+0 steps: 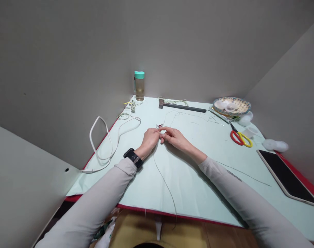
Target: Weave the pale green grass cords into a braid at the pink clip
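Note:
My left hand [151, 138], with a black watch [133, 157] on its wrist, is closed with its fingertips pinched near the middle of the table. My right hand [175, 137] meets it there, thumb and forefinger pressed together. Between and just beyond the fingertips sits a small dark red piece with pale loops [160, 126]; its kind is too small to make out. Thin cords run from it. One cord [164, 179] trails from under the hands over the table's front edge, and another [182, 113] curves away to the back right. The fingers hide most of the piece.
A hammer-like tool [184, 106] lies at the back, beside a bottle [139, 86]. To the right are a woven basket [246, 106], red-and-yellow scissors [240, 137], clear plastic cups [249, 132] and a tablet [287, 175]. A white cable [118, 141] loops at left. Grey partitions enclose the table [198, 193].

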Demonstrator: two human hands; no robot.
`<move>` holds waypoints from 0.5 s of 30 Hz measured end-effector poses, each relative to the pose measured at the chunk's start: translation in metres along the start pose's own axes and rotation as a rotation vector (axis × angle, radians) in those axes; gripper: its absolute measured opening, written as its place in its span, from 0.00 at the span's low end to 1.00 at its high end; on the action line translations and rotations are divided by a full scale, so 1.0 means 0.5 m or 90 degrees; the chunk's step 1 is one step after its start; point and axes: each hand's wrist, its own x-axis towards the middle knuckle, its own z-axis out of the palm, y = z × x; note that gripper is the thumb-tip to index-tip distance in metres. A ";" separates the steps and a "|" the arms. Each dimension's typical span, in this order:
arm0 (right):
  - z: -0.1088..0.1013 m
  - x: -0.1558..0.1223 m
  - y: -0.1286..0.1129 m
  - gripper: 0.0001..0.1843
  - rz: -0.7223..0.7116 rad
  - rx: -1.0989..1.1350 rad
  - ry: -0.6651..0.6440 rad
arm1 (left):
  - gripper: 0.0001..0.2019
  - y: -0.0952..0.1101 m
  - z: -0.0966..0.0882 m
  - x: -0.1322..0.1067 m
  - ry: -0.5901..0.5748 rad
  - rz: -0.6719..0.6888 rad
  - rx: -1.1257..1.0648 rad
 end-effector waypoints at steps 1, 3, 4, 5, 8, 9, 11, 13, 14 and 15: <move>-0.002 0.001 -0.003 0.20 -0.002 -0.018 -0.005 | 0.15 0.003 0.000 -0.002 -0.007 -0.005 0.005; -0.004 0.002 -0.008 0.20 -0.004 -0.046 -0.016 | 0.15 0.009 -0.001 -0.006 -0.015 -0.011 0.019; -0.005 0.002 -0.009 0.20 -0.004 -0.057 -0.021 | 0.15 0.013 -0.002 -0.009 -0.015 -0.012 0.026; -0.005 0.002 -0.011 0.20 -0.004 -0.067 -0.026 | 0.16 0.017 -0.003 -0.011 -0.014 -0.013 0.034; -0.003 0.002 -0.013 0.22 -0.003 -0.090 -0.039 | 0.16 0.024 -0.005 -0.015 -0.007 -0.017 0.058; -0.003 0.002 -0.014 0.22 -0.003 -0.099 -0.043 | 0.16 0.025 -0.005 -0.015 -0.005 -0.020 0.065; -0.005 0.002 -0.017 0.21 -0.005 -0.119 -0.049 | 0.15 0.027 -0.006 -0.014 0.001 -0.024 0.080; -0.011 0.003 -0.021 0.20 -0.008 -0.147 -0.051 | 0.15 0.028 -0.005 -0.012 0.008 -0.022 0.091; -0.014 0.003 -0.023 0.20 -0.011 -0.163 -0.051 | 0.15 0.029 -0.005 -0.011 0.011 -0.019 0.096; -0.018 0.003 -0.025 0.21 -0.013 -0.181 -0.050 | 0.15 0.030 -0.005 -0.011 0.012 -0.016 0.099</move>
